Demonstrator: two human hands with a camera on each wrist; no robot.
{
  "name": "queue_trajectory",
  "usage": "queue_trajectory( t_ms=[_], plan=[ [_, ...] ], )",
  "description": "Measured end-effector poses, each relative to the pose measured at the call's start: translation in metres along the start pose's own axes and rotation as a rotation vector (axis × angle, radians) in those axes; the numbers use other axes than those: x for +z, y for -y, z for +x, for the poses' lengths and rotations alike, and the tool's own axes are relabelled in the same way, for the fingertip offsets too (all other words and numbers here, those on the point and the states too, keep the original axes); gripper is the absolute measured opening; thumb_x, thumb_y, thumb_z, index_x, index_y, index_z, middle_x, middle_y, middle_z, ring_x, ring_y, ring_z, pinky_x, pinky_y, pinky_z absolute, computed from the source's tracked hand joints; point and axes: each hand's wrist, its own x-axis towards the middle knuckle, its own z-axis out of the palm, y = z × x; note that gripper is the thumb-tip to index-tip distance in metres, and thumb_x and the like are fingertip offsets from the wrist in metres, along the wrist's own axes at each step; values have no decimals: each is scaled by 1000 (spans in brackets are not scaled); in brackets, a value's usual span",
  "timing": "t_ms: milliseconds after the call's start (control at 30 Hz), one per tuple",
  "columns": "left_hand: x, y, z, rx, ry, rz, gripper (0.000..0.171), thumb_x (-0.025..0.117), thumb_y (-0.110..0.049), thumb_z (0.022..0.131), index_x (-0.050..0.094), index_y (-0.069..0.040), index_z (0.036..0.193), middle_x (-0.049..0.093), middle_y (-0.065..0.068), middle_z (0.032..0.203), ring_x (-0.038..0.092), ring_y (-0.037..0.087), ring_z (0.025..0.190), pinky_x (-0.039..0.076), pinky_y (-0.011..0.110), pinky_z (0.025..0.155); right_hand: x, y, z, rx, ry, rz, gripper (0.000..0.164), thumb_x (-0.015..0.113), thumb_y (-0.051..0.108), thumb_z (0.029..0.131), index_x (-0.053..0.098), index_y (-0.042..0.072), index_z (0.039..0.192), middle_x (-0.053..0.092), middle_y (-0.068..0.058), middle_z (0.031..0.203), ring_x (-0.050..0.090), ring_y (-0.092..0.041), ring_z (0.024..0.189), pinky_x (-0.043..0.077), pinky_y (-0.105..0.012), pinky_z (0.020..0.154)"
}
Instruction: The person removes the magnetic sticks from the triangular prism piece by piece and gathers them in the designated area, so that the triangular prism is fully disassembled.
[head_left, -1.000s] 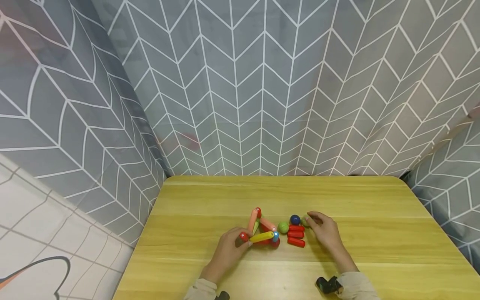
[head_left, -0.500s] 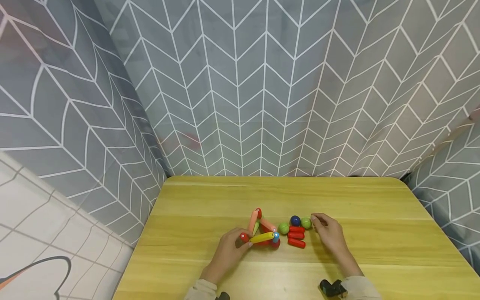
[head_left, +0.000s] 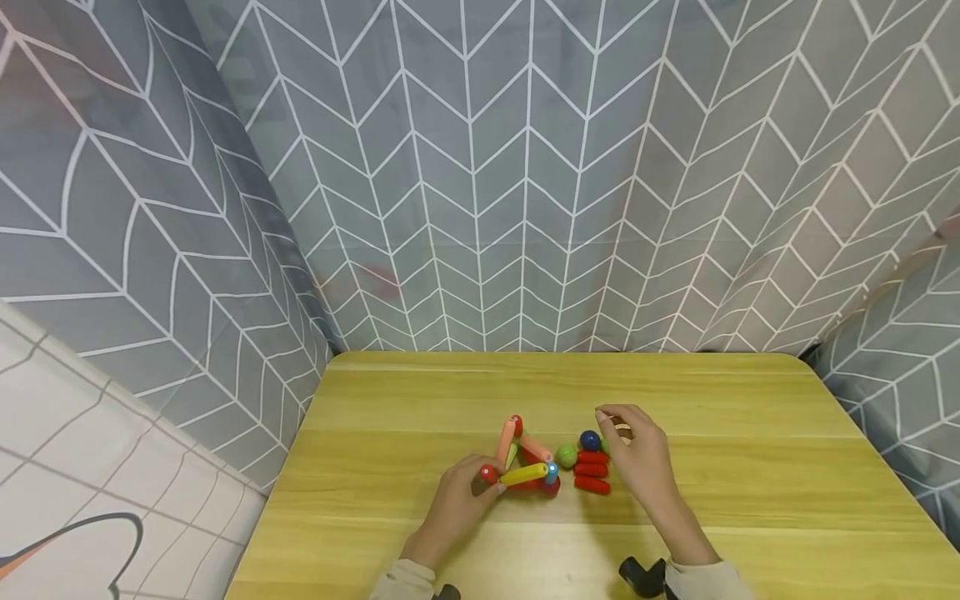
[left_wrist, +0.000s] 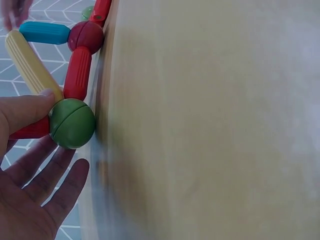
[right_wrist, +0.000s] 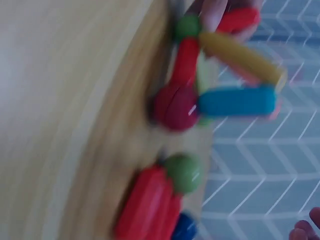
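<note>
My left hand grips the near left corner of a stick-and-ball building toy. In the left wrist view, its thumb lies on the base of the yellow stick, while other fingers reach behind and under the green ball. A short red stick joins that ball to a dark red ball, which bears a blue stick. Pink sticks lean up behind. My right hand, fingers bent and apparently holding nothing, hovers beside a dark blue ball, partly hiding a second loose green ball.
Loose red sticks lie side by side right of the structure, beside a loose green ball. The wooden table backs onto a grey patterned curtain. Black wrist devices sit near both cuffs.
My right hand first drew back right from the loose green ball, then came left and up over it toward the blue ball. My left hand keeps its grip in place.
</note>
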Motion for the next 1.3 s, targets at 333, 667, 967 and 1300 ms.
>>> queue_trajectory(
  t_ms=[333, 667, 967, 1300],
  plan=[
    [1, -2, 0, -31, 2, -40, 23, 77, -14, 87, 68, -21, 107, 71, -4, 112, 68, 21, 111, 58, 40, 95, 21, 32, -6, -91, 172, 55, 11, 72, 7, 92, 74, 10, 102, 73, -2, 101, 67, -18, 86, 60, -25, 72],
    [-1, -5, 2, -66, 29, -60, 32, 77, -11, 87, 58, -17, 113, 70, 5, 116, 70, 28, 110, 61, 38, 90, 36, 38, -12, -188, 365, 35, 25, 83, 5, 79, 74, 4, 102, 73, -7, 98, 68, -20, 83, 62, -34, 74],
    [-1, -4, 2, -76, 43, -38, 38, 79, -9, 84, 56, -17, 113, 68, 5, 116, 68, 28, 110, 61, 39, 89, 45, 44, -22, -424, 418, -150, 33, 90, 5, 70, 74, 10, 98, 71, -1, 100, 61, -16, 90, 58, -27, 77],
    [0, -4, 1, -63, 26, -2, 39, 81, -9, 82, 57, -19, 110, 68, -1, 109, 67, 22, 104, 60, 35, 84, 53, 51, -33, -570, 456, -394, 27, 85, -2, 73, 74, 8, 95, 71, -1, 98, 57, -13, 87, 55, -20, 74]
  ],
)
